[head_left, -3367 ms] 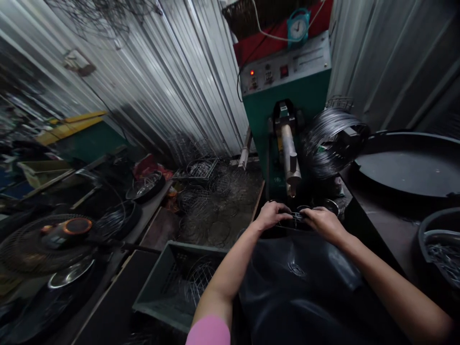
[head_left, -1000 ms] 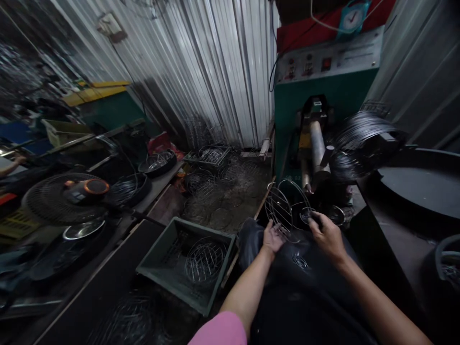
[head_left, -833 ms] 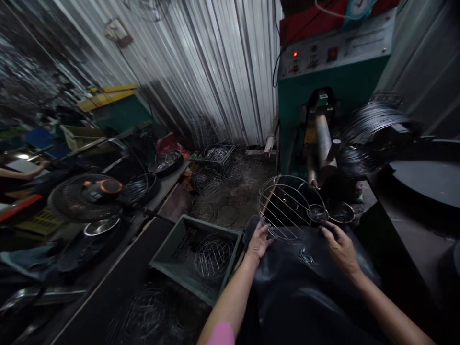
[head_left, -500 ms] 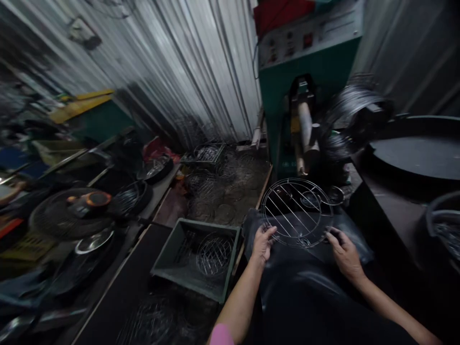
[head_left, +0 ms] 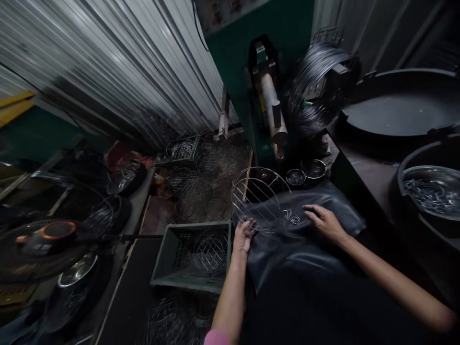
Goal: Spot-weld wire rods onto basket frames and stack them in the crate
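My left hand (head_left: 243, 235) is closed on the near left edge of a round wire rack (head_left: 258, 200), which has parallel bars inside a ring. The rack is tilted up above a shiny black sheet (head_left: 283, 261) over my lap. My right hand (head_left: 327, 224) is off the rack, its fingers stretched out with nothing visible in them. Just left of those fingertips, a small heap of bent wire pieces (head_left: 293, 218) rests on the sheet.
A green machine (head_left: 230, 62) with a metal arm (head_left: 273, 108) stands ahead. Right of it are a wire coil (head_left: 312, 81) and small bowls (head_left: 313, 168). A bowl of metal pieces (head_left: 431, 189) sits far right. A green crate (head_left: 163, 256) holding wire racks is at left.
My right hand has let go of the rack and is now beside the wire pieces. My left hand keeps the rack, shifted left. The view has turned right and down.
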`<state>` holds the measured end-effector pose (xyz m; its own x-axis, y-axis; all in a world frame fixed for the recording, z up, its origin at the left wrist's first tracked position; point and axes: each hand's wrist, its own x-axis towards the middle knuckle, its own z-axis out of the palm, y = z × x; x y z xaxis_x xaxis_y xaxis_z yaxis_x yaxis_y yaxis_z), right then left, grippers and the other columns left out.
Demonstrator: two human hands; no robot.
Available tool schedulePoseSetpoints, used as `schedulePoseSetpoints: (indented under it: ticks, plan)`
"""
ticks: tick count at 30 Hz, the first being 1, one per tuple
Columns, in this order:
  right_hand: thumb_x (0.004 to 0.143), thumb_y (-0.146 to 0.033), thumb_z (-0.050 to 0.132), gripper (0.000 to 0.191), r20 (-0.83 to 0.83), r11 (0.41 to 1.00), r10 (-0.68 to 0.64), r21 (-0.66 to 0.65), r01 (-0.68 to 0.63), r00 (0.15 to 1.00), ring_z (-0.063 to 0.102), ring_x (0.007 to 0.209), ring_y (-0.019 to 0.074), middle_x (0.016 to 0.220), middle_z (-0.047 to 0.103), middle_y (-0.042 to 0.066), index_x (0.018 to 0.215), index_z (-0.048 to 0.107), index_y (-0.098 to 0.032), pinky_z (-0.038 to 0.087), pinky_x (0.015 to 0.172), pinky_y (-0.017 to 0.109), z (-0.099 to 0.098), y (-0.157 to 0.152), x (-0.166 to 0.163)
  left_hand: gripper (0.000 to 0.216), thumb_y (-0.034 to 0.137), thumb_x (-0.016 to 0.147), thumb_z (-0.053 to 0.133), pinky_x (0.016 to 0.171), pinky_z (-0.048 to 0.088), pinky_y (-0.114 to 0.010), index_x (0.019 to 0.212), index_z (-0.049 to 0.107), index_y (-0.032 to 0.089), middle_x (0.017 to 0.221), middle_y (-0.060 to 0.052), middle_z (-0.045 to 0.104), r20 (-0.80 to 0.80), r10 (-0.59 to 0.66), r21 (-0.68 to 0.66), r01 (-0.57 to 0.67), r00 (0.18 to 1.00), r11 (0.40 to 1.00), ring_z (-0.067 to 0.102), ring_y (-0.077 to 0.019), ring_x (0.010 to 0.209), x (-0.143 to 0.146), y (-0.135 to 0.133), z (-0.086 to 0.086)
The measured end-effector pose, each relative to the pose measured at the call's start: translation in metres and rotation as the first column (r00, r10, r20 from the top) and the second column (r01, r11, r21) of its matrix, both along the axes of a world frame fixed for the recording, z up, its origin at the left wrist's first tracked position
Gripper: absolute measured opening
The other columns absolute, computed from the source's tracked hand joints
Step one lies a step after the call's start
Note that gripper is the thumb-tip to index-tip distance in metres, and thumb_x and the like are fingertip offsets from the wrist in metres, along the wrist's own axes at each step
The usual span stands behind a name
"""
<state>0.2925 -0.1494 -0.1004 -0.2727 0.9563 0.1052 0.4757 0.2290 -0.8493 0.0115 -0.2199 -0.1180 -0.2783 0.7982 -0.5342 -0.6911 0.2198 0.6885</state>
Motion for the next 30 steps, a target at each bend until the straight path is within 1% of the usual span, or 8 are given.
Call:
schedulePoseSetpoints:
  ticks: [4,9,12,15,18,21,25,30]
  plan:
    - [0.080,-0.022,0.048,0.019,0.342,0.995,0.098,-0.051,-0.086,0.935,0.063,0.089,0.0226,0.096,0.068,0.008,0.091,0.064,-0.019,0.048,0.079,0.035,-0.008,0.030,-0.010,0.044,0.027,0.058,0.073,0.090,0.044,-0.038,0.098,0.055,0.021,0.094,-0.003,0.064,0.006,0.032,0.156,-0.033,0.999,0.987,0.061,-0.0172,0.089,-0.007,-0.008,-0.015]
    - [0.082,-0.030,0.050,0.021,0.696,0.959,0.275,-0.144,-0.246,0.663,0.063,0.081,0.0266,0.088,0.068,0.014,0.084,0.065,-0.015,0.047,0.066,0.034,-0.009,0.035,-0.043,0.043,0.030,0.059,0.073,0.089,0.044,-0.038,0.097,0.055,0.019,0.093,-0.004,0.062,-0.002,0.081,0.191,-0.080,0.997,0.978,0.061,-0.0170,0.087,0.000,-0.009,-0.015]
    - [0.083,-0.033,0.046,0.025,0.725,0.968,0.119,0.066,-0.240,0.679,0.062,0.077,0.0276,0.084,0.066,0.015,0.086,0.065,-0.017,0.044,0.063,0.036,-0.029,0.050,-0.019,0.046,0.030,0.058,0.073,0.087,0.044,-0.041,0.097,0.054,0.018,0.092,-0.005,0.062,0.025,0.083,0.198,-0.086,0.996,0.976,0.061,-0.0181,0.084,0.001,-0.005,-0.014]
    - [0.081,-0.041,0.044,0.033,0.688,0.951,-0.176,0.304,-0.060,0.704,0.059,0.072,0.0337,0.081,0.063,0.019,0.092,0.066,-0.019,0.038,0.059,0.044,-0.057,0.095,0.033,0.050,0.029,0.058,0.073,0.089,0.042,-0.043,0.101,0.052,0.016,0.093,-0.007,0.062,0.057,0.072,0.258,-0.085,0.996,0.962,0.061,-0.0194,0.086,-0.004,-0.002,-0.019]
    - [0.077,-0.057,0.046,0.044,0.663,0.947,-0.274,0.312,0.076,0.696,0.057,0.067,0.0342,0.068,0.060,0.015,0.084,0.067,-0.019,0.037,0.060,0.047,-0.065,0.114,0.081,0.052,0.031,0.058,0.073,0.090,0.041,-0.043,0.103,0.053,0.016,0.094,-0.007,0.062,0.054,0.108,0.307,-0.119,0.993,0.944,0.061,-0.0202,0.087,-0.009,-0.008,-0.027]
    - [0.084,-0.051,0.039,0.046,0.667,0.948,-0.237,0.317,0.018,0.706,0.057,0.078,0.0330,0.086,0.064,0.017,0.090,0.068,-0.016,0.040,0.064,0.043,-0.055,0.075,0.091,0.054,0.038,0.058,0.073,0.091,0.041,-0.040,0.105,0.056,0.018,0.099,-0.008,0.063,0.052,0.131,0.332,-0.141,0.990,0.933,0.060,-0.0215,0.092,-0.012,-0.020,-0.037]
    - [0.087,-0.035,0.041,0.037,0.646,0.862,-0.293,0.497,-0.097,0.705,0.051,0.106,0.0311,0.112,0.060,0.016,0.108,0.061,-0.013,0.034,0.091,0.046,-0.047,-0.010,0.052,0.054,0.041,0.057,0.074,0.092,0.042,-0.039,0.104,0.059,0.021,0.101,-0.008,0.064,0.056,0.168,0.338,-0.177,0.984,0.924,0.060,-0.0216,0.094,-0.015,-0.037,-0.046]
    - [0.088,-0.026,0.042,0.028,0.672,0.843,-0.152,0.471,-0.261,0.725,0.052,0.106,0.0252,0.109,0.063,0.012,0.101,0.065,-0.017,0.033,0.096,0.041,-0.064,-0.075,0.038,0.049,0.039,0.057,0.076,0.090,0.044,-0.038,0.100,0.063,0.021,0.099,-0.006,0.066,0.071,0.251,0.278,-0.261,0.965,0.924,0.061,-0.0215,0.094,-0.010,-0.061,-0.048]
